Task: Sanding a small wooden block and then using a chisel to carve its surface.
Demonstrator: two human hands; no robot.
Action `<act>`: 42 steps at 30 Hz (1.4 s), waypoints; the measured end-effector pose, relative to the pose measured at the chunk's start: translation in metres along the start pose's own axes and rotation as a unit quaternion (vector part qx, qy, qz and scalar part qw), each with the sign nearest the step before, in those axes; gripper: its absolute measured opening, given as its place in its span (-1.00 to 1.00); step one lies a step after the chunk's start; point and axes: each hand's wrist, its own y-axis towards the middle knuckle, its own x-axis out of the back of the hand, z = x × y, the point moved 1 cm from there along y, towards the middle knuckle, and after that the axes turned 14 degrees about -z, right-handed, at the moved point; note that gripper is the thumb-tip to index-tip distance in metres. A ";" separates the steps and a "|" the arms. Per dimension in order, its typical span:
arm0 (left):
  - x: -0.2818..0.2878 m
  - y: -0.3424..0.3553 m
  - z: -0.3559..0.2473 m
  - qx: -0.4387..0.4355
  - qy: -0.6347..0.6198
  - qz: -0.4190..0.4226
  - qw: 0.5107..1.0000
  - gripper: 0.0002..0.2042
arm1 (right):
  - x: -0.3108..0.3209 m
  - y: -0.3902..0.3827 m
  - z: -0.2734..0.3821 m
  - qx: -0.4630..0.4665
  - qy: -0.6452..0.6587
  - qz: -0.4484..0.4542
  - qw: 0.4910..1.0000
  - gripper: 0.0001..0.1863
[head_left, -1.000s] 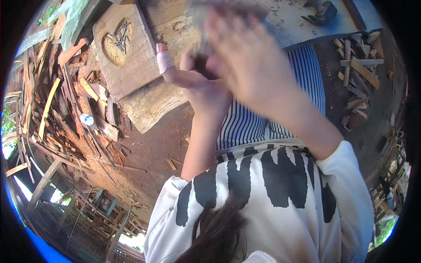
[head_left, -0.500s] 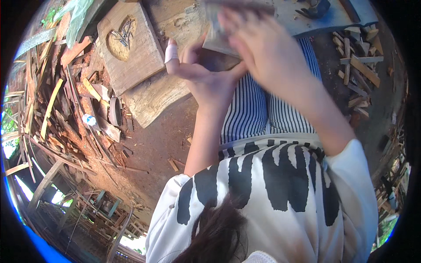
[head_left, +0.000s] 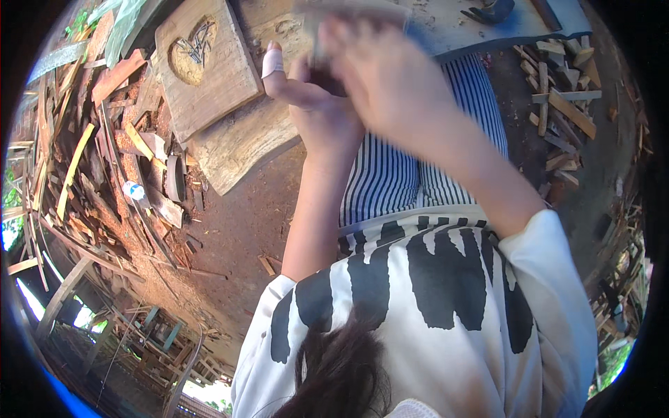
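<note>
My left hand (head_left: 317, 111) is palm up beneath a flat brownish block (head_left: 359, 10), gripping its near side. Its thumb points up, with a pale wrap around it. Across the top of the block lies my right hand (head_left: 383, 70), smeared by motion. Its fingertips are over the block's surface, and whether they hold anything there cannot be made out. To the left of both hands is a thick wooden board (head_left: 223, 90) with a heart-shaped hollow (head_left: 185, 63) cut into it. Several nails (head_left: 198, 49) lie in the hollow.
Beneath the board is a rough wooden slab (head_left: 244, 150). A dark curved tool (head_left: 495, 12) and a dark bar (head_left: 545, 14) lie on the bluish bench (head_left: 460, 31) at the right. Wood offcuts (head_left: 568, 104) lie on the right, with scrap strips (head_left: 77, 171) and sawdust on the left.
My right hand and the block have shifted slightly left and up in the picture. The left hand still supports the block, and the whole view has shifted a little.
</note>
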 end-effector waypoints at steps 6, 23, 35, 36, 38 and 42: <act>0.012 0.002 -0.007 -0.011 0.037 0.009 0.999 0.09 | 0.003 0.024 -0.028 -0.028 0.053 -0.014 0.998 -0.58; 0.010 0.001 0.001 -0.022 0.053 0.007 0.998 -0.01 | 0.002 0.005 -0.010 0.026 -0.016 -0.018 0.999 -0.43; 0.000 -0.001 0.012 0.030 0.006 -0.001 1.000 0.03 | -0.006 -0.021 0.019 -0.037 -0.047 -0.084 0.995 -0.57; 0.001 0.001 0.007 0.101 -0.039 0.000 0.994 0.02 | -0.008 -0.017 0.021 -0.034 -0.061 -0.078 0.995 -0.57; -0.001 0.003 0.010 0.193 -0.121 -0.063 0.972 0.03 | -0.006 -0.014 0.015 -0.032 -0.073 -0.076 0.994 -0.57; 0.005 0.000 0.017 0.140 -0.088 -0.024 0.986 -0.15 | -0.011 0.010 -0.006 -0.053 -0.009 -0.073 0.996 -0.53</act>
